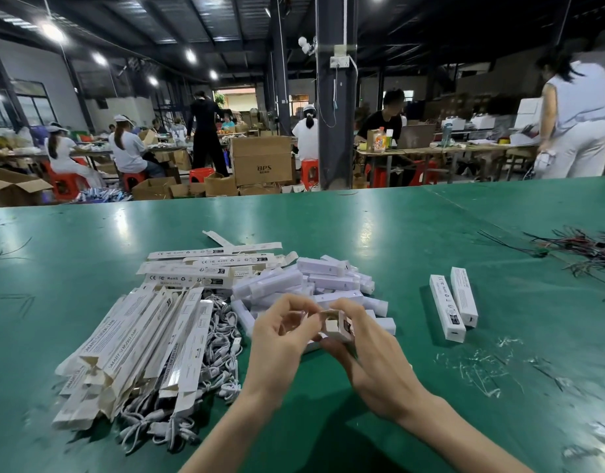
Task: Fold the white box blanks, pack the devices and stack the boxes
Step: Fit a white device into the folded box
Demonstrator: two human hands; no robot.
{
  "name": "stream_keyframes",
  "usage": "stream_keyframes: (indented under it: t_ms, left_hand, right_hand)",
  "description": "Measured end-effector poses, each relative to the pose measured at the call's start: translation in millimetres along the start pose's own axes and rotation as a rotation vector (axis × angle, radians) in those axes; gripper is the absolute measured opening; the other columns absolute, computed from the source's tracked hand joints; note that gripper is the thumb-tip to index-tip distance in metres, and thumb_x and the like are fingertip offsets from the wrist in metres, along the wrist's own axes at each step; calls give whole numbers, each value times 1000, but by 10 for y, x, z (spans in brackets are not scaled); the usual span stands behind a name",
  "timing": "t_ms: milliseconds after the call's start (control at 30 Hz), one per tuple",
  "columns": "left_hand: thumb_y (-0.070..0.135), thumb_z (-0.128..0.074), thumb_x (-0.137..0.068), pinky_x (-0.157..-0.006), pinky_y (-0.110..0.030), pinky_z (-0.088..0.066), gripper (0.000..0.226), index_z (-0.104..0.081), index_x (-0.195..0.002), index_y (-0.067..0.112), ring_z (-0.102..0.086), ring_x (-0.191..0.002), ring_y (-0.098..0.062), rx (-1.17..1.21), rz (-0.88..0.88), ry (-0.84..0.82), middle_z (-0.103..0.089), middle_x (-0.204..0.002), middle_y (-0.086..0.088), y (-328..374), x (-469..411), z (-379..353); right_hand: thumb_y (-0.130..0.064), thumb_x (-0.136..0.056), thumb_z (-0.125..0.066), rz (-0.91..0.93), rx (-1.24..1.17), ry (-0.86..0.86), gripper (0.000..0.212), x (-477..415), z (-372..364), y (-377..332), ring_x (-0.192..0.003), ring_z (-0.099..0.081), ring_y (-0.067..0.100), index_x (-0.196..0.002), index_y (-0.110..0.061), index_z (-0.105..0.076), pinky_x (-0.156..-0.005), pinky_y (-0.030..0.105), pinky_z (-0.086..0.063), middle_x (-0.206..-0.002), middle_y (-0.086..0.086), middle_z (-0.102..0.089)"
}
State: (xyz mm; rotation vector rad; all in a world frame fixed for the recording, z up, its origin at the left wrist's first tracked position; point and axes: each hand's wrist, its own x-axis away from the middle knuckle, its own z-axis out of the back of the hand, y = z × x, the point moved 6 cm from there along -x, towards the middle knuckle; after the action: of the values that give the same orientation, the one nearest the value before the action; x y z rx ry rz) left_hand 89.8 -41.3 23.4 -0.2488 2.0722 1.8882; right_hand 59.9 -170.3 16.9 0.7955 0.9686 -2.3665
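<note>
I hold a long white box (338, 326) end-on above the green table (396, 240), its open end facing me. My right hand (365, 356) grips it from the right and below. My left hand (280, 336) pinches at its end flap with curled fingers. Behind my hands lies a heap of white bar-shaped devices (314, 285). To the left sits a pile of flat white box blanks (140, 349), with more printed blanks (205, 268) beyond. Two packed boxes (452, 305) lie side by side at the right.
White coiled cables (215, 370) lie between the blanks and my left arm. Plastic scraps (481, 367) litter the table at the right. A tangle of coloured wires (580, 249) lies far right. Workers, cartons and red stools fill the hall beyond the table edge.
</note>
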Motion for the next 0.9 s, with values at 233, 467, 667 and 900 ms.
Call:
stream_keyframes:
  t_ms: [233, 467, 667, 900]
  left_hand:
    - [-4, -65, -66, -68, -33, -49, 16, -56, -75, 6, -58, -57, -16, 448, 492, -194, -64, -75, -12, -203, -26, -87]
    - [-15, -58, -82, -51, -23, -49, 24, -51, -92, 6, -56, -50, -12, 330, 520, -103, -60, -61, -5, -254, 7, -43]
    - [6, -73, -71, -66, -25, -54, 30, -60, -99, 6, -61, -66, -13, 245, 262, -62, -65, -79, -10, -121, -6, -54]
    - [-9, -70, -78, -63, -19, -53, 25, -65, -100, 4, -67, -68, -13, 252, 222, 69, -72, -77, -8, -86, 38, -19]
  right_hand:
    - [-18, -88, -61, 87, 29, -17, 46, 3, -23, -52, -79, -37, -1, -124, -32, -37, -70, 19, -34, -93, -8, -54]
    - [-32, -95, -50, 169, 43, -80, 27, -5, -31, -75, -82, -49, 12, -120, -32, -40, -71, 32, -43, -98, -1, -60]
    - [-20, -91, -57, 101, -66, -16, 35, -37, 32, 42, -73, -46, 14, -114, -41, -41, -68, 40, -47, -90, 2, -54]
    - [-26, -91, -55, 34, -116, 3, 27, -36, 52, 109, -61, -41, 0, -108, -40, -40, -59, 16, -34, -70, -18, -48]
